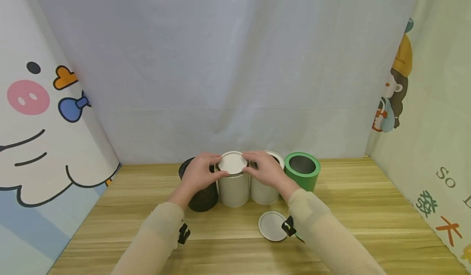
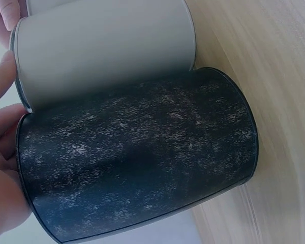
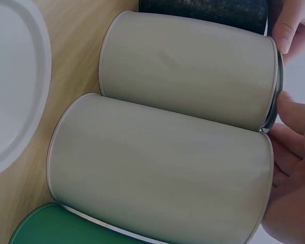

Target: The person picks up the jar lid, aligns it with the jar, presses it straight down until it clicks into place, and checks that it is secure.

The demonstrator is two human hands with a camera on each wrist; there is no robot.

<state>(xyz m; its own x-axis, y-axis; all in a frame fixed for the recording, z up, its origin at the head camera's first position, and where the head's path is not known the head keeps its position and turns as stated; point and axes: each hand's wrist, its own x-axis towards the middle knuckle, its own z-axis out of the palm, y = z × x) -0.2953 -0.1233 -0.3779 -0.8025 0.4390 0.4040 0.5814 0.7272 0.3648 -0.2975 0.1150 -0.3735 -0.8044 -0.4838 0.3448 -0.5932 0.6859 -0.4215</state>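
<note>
Four cans stand in a row in the head view. Over the cream can (image 1: pixel 234 192), second from the left, a round white lid (image 1: pixel 233 163) lies across the mouth, a dark gap showing under its front edge. My left hand (image 1: pixel 200 171) holds the lid's left side, thumb at the front rim and fingers farther back. On the opposite side my right hand (image 1: pixel 266 169) grips the rim likewise. The speckled black can (image 2: pixel 142 157) is below my left hand. Beneath the right hand stands another cream can (image 3: pixel 162 168), its mouth partly uncovered.
A green can (image 1: pixel 308 182) with an uncovered mouth ends the row at the right. Nearer on the wooden table (image 1: pixel 224 250) lies a pale round lid (image 1: pixel 272 226); a green edge (image 1: pixel 299 238) peeks out beside the right sleeve. A grey-white cloth (image 1: pixel 220 62) hangs behind the cans.
</note>
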